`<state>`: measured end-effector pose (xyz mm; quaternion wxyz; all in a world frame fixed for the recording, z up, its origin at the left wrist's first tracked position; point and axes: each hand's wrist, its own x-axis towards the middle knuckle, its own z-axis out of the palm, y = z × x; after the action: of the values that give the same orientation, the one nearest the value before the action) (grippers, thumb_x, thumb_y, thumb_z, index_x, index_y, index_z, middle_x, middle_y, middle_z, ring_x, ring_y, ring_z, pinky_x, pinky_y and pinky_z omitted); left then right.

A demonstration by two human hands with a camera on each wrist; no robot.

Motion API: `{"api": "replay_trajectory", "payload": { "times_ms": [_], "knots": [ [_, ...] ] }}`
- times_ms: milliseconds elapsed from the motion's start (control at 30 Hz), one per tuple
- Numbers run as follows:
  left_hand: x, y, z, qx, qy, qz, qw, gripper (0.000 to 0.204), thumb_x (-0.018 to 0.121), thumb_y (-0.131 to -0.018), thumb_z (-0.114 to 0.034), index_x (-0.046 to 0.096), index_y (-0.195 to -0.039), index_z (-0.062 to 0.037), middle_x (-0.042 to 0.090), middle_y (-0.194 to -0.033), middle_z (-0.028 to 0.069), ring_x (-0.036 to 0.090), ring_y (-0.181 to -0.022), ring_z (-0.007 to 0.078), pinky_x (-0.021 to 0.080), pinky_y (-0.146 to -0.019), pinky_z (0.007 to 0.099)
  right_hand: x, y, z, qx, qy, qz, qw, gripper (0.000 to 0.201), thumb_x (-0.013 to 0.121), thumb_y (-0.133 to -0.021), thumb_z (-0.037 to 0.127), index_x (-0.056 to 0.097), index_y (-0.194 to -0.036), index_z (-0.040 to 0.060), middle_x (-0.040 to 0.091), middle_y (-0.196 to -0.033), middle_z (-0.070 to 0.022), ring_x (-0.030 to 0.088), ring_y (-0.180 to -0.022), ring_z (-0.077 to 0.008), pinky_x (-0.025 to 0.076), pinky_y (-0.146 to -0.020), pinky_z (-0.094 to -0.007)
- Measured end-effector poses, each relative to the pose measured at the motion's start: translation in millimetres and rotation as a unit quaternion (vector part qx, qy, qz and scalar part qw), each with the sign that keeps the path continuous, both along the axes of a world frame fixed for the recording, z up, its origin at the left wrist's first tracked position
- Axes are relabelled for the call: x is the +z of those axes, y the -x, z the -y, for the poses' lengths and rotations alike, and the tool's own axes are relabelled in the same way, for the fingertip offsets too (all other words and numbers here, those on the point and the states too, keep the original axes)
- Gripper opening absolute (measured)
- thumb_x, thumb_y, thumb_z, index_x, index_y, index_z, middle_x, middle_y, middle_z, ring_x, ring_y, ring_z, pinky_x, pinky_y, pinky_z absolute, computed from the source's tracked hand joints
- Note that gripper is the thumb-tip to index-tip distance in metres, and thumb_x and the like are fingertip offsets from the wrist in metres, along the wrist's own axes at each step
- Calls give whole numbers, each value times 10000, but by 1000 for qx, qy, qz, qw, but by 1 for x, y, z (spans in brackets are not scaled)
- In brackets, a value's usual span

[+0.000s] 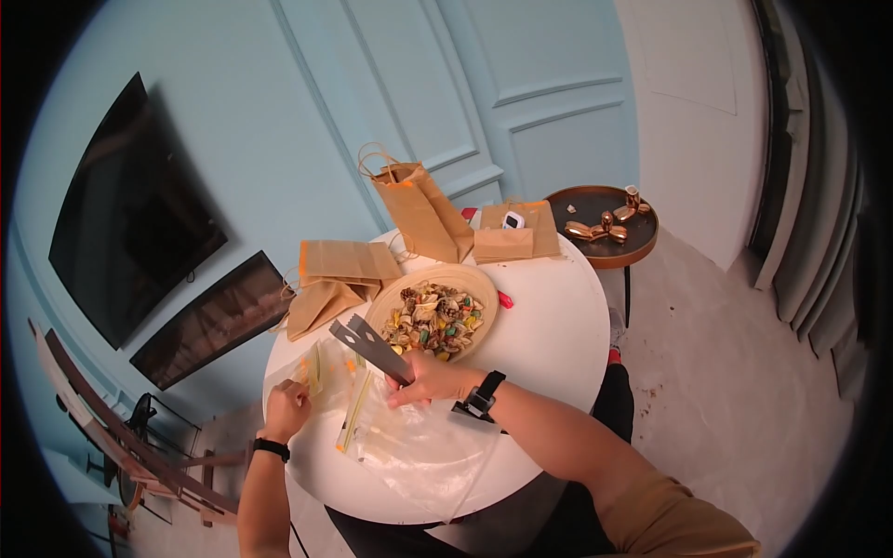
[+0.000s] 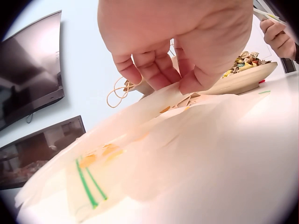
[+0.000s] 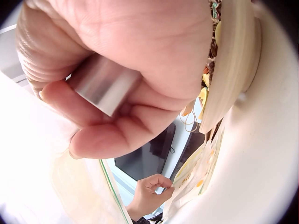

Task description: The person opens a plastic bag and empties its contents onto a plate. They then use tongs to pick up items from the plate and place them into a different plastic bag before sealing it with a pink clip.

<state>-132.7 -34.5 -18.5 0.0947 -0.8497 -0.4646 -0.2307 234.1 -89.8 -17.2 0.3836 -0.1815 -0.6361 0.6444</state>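
I see metal tongs [image 1: 372, 352] grasped in the right hand [image 1: 433, 378], their tips pointing past the left edge of a tan bowl [image 1: 389, 296] heaped with dried potpourri [image 1: 437, 316]. On my wrist feed, the left hand [image 2: 177, 32] pinches the edge of a translucent zip bag [image 2: 163, 154]. A second clear bag [image 1: 419, 456] lies below the right hand on the round white counter [image 1: 549, 344]. Beyond the bowl I make out brown paper bags [image 1: 419, 214], one standing upright.
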Motion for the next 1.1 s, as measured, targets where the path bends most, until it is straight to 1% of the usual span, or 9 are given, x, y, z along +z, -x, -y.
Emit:
{"api": "replay_trajectory", "payload": {
  "times_ms": [167, 200, 300, 333, 433, 533, 633, 867, 1100],
  "knots": [
    [17, -8, 15, -30, 64, 16, 997, 108, 675, -667, 4, 686, -774, -5, 676, -870, 178, 647, -840, 362, 536, -744, 410, -1, 0, 0, -22, 6, 0, 1000, 311, 819, -785, 121, 518, -860, 100, 583, -736, 11, 504, -512, -61, 379, -440, -211],
    [24, -9, 20, -40, 81, -30, 995, 212, 678, -704, 2, 691, -915, -26, 684, -977, 151, 642, -961, 314, 521, -832, 380, 0, 0, 0, -23, 11, -17, 1000, 313, 820, -789, 131, 513, -847, 106, 583, -723, 14, 497, -510, -55, 369, -441, -210],
    [32, -24, 23, -38, 180, 197, 963, 257, 693, -784, -46, 688, -1040, -30, 683, -1037, 139, 658, -952, 263, 512, -880, 366, 7, -1, 3, -40, 18, -67, 997, 310, 802, -804, 94, 493, -825, 110, 583, -723, 7, 479, -517, -47, 346, -439, -202],
    [31, -25, 15, -91, 333, 390, 854, 225, 678, -883, -94, 654, -1096, -25, 679, -1058, 89, 643, -933, 183, 490, -910, 333, 4, -1, 0, -45, 16, -85, 995, 308, 798, -804, 81, 492, -825, 108, 584, -729, 3, 481, -521, -47, 344, -439, -200],
    [74, -68, 38, -191, 456, 496, 713, 212, 682, -939, -170, 643, -1071, -9, 678, -1034, 58, 627, -906, 135, 485, -833, 273, 4, -5, -2, -65, 27, -121, 990, 297, 767, -806, 6, 487, -819, 105, 567, -729, 2, 478, -518, -54, 329, -443, -198],
    [75, -89, 28, -197, 410, 406, 793, 115, 665, -961, -136, 660, -994, -26, 675, -924, 0, 612, -827, 70, 489, -791, 218, 6, -9, -6, -94, 48, -171, 980, 303, 745, -806, -36, 480, -810, 110, 542, -705, 9, 456, -503, -62, 318, -442, -202],
    [70, -106, 5, -238, 413, 406, 780, 85, 644, -974, -110, 663, -956, -29, 668, -866, -19, 604, -791, 42, 487, -732, 193, 8, -15, -8, -139, 35, -179, 973, 313, 748, -803, -32, 472, -806, 114, 543, -704, 11, 453, -502, -62, 312, -439, -204],
    [44, -112, -20, -321, 509, 439, 667, 75, 682, -949, -108, 668, -934, -36, 668, -829, -38, 594, -709, 23, 477, -655, 175, 13, -21, -10, -203, 11, -146, 968, 337, 763, -802, 10, 451, -742, 121, 475, -638, 44, 418, -483, -53, 291, -432, -205],
    [20, -118, -14, -356, 577, 469, 565, 173, 669, -961, -175, 603, -854, -57, 604, -774, -53, 539, -683, 16, 436, -620, 187, 11, -14, -9, -221, 23, -108, 969, 304, 769, -801, 2, 485, -795, 112, 531, -697, 21, 445, -501, -48, 316, -430, -198]
  ]
}}
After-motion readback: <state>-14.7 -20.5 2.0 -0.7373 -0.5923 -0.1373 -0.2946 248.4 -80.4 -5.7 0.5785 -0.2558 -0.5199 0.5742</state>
